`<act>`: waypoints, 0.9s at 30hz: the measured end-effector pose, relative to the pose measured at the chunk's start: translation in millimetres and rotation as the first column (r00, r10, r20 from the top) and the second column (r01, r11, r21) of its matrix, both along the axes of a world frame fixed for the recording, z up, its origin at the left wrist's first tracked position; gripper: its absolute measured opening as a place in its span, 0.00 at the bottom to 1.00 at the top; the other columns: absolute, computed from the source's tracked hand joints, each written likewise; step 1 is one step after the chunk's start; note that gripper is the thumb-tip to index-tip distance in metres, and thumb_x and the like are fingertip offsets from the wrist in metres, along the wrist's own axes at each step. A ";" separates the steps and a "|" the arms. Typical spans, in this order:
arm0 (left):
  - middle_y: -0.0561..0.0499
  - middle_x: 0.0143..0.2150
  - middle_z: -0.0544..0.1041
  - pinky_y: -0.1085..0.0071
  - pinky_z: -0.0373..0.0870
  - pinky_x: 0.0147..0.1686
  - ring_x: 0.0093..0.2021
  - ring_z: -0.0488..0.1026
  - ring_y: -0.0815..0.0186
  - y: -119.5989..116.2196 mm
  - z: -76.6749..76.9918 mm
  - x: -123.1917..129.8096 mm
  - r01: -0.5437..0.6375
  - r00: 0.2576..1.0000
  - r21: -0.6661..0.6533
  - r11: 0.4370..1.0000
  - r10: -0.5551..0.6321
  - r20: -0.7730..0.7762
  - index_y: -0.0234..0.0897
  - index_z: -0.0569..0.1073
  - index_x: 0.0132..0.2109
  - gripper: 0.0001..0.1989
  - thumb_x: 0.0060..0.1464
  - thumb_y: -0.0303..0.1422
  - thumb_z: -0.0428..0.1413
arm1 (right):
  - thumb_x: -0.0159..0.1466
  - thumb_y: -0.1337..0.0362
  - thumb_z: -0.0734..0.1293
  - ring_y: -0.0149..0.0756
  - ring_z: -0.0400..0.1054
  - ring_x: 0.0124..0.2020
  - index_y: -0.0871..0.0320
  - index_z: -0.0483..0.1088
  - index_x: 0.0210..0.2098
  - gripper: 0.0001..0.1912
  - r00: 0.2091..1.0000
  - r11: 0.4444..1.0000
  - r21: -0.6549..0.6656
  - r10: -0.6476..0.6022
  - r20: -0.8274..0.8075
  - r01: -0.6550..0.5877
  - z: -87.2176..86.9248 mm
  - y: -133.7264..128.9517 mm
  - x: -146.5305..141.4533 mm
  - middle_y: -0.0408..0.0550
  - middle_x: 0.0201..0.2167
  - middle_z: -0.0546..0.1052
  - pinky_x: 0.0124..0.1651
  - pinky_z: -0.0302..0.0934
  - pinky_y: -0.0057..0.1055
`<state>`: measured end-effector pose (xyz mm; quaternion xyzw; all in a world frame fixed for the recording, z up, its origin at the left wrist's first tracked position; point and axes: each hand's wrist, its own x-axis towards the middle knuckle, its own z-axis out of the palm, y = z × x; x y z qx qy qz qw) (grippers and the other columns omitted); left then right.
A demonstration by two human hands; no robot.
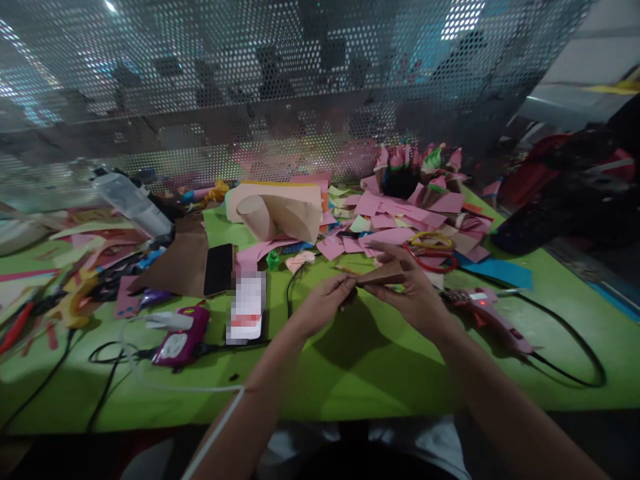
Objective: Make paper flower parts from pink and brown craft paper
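Observation:
A small folded piece of brown paper [384, 274] is held above the green table between both of my hands. My left hand [327, 301] pinches its left end with thumb and fingers. Around its right side are the fingers and thumb of my right hand [413, 293]. Just beyond the hands, pink paper pieces [395, 212] lie in a loose heap. Scissors with yellow and red handles [431, 252] rest close to my right hand. On the right, a pink glue gun [500, 321] lies on its side with its cord looping away.
A white-screened phone [249, 307], a dark phone [219, 269] and a magenta power strip [181, 335] lie left of my hands. Rolled cream paper [277, 212] and paper cones with twisted tops [419, 163] stand behind. A perforated metal screen [280, 87] closes off the back.

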<state>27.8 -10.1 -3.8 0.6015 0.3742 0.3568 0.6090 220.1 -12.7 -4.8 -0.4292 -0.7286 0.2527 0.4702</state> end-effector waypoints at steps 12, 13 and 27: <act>0.56 0.24 0.67 0.74 0.55 0.24 0.24 0.60 0.73 1.5 -1.1 0.3 -0.026 1.000 -0.070 0.997 0.026 -0.003 0.36 0.69 0.31 0.23 0.57 0.53 0.54 | 0.63 0.59 0.71 0.47 0.65 0.56 0.46 0.81 0.38 0.06 1.000 1.000 0.020 -0.016 -0.016 0.016 3.4 -1.1 -0.7 0.48 0.58 0.71 0.60 0.62 0.53; 0.56 0.24 0.68 0.75 0.55 0.24 0.24 0.60 0.73 1.9 -1.3 -0.4 -0.030 1.000 -0.072 0.997 0.030 -0.004 0.36 0.70 0.32 0.23 0.56 0.53 0.54 | 0.63 0.59 0.71 0.47 0.65 0.56 0.46 0.81 0.37 0.05 1.000 1.000 0.016 -0.020 -0.023 0.021 3.6 -1.0 -0.3 0.48 0.58 0.71 0.60 0.62 0.53; 0.54 0.24 0.73 0.76 0.49 0.21 0.20 0.58 0.76 2.2 -2.7 -0.3 -0.077 0.995 -0.185 0.980 0.088 0.051 0.34 0.74 0.32 0.20 0.52 0.49 0.60 | 0.63 0.59 0.71 0.47 0.66 0.55 0.47 0.81 0.36 0.05 0.998 0.998 0.036 -0.049 -0.026 0.050 0.9 0.6 0.0 0.48 0.59 0.70 0.58 0.63 0.52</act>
